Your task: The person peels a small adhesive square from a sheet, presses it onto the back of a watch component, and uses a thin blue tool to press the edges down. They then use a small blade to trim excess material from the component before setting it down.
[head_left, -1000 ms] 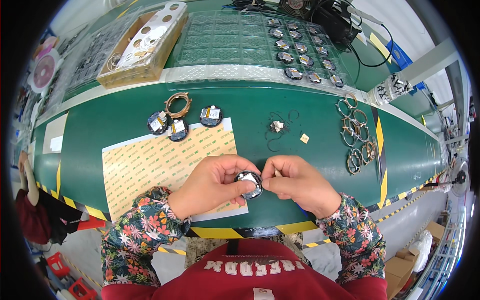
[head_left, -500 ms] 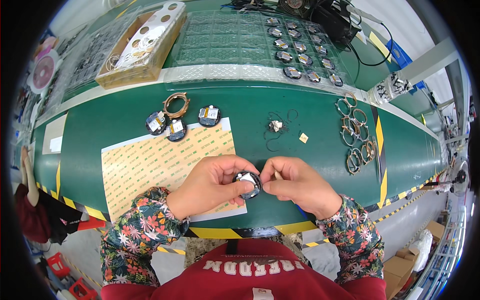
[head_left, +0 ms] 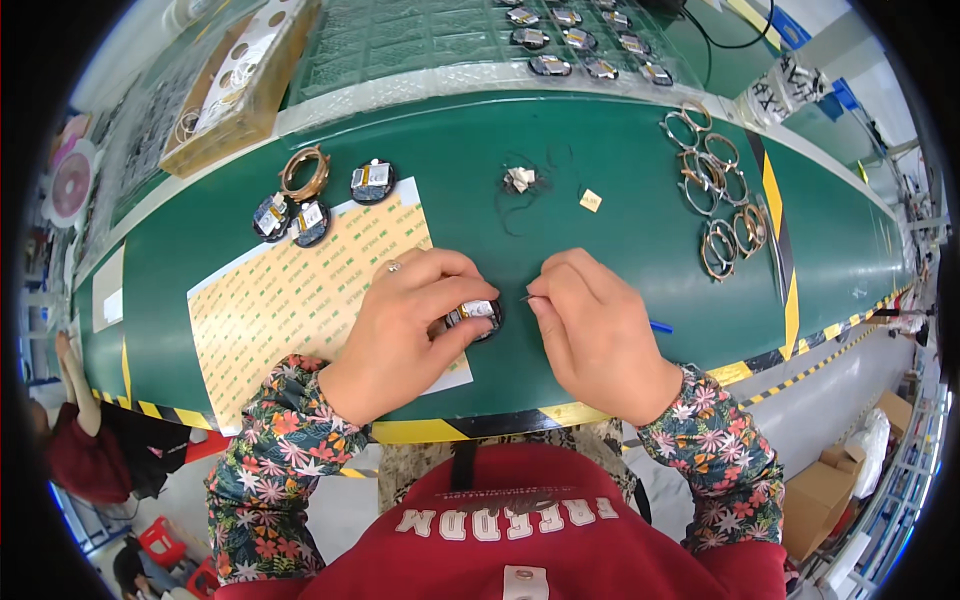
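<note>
My left hand (head_left: 415,310) is closed around the rim of a round watch module (head_left: 472,312), black with a pale battery on top. The module is low over the green table, by the sheet's right edge; whether it rests on the table I cannot tell. A short gap to the right, my right hand (head_left: 600,325) pinches a thin dark sliver (head_left: 526,297) between thumb and forefinger. Its kind is too small to make out. Past the right knuckles a short blue stick (head_left: 661,327) shows; the rest of it is hidden.
Under my left hand lies a printed beige adhesive sheet (head_left: 300,290). Beyond it are more modules (head_left: 373,181) and a bronze ring (head_left: 305,174). Dark scraps (head_left: 520,182), a small beige square (head_left: 590,201) and several watch rings (head_left: 720,247) lie right. Trays of modules (head_left: 400,60) stand behind.
The view has shifted, so the table's things appear higher. My left hand has turned palm down over the module. My right hand has drawn away from its rim, pinching a dark sliver.
</note>
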Available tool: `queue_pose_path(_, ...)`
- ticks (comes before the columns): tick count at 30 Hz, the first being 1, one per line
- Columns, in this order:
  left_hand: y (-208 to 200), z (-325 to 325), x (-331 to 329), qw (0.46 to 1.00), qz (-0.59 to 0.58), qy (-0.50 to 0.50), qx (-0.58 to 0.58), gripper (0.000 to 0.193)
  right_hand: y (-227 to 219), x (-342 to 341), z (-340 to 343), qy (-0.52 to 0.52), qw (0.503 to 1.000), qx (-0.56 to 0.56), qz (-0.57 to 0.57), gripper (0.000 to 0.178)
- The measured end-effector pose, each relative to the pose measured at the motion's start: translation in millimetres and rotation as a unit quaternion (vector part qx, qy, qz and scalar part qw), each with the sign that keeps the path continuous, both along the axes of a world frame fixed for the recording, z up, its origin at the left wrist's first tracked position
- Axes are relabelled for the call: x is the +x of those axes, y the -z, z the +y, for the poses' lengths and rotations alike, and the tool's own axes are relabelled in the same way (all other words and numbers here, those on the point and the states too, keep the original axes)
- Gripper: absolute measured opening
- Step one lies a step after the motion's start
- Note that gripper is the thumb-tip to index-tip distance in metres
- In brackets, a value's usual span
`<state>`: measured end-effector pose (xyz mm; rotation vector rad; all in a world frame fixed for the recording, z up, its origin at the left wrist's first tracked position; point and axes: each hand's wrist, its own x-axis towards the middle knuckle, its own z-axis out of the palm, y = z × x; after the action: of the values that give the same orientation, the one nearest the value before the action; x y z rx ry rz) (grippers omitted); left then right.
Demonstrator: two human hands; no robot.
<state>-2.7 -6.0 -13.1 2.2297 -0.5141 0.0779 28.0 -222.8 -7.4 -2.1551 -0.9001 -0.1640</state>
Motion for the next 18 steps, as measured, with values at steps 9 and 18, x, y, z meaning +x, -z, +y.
queue_pose_path(9,-7.4,-0.3,-8.8,0.996,-0.053,0.034,0.069,0.035,12.3,0.6,-0.6,-0.047,0.998,-0.005,-0.042,0.017)
queue_pose_path(18,-4.9,0.9,-10.6,0.998,-0.034,0.022,0.052,0.044,14.9,2.0,4.7,-0.033,0.999,0.023,-0.034,0.017)
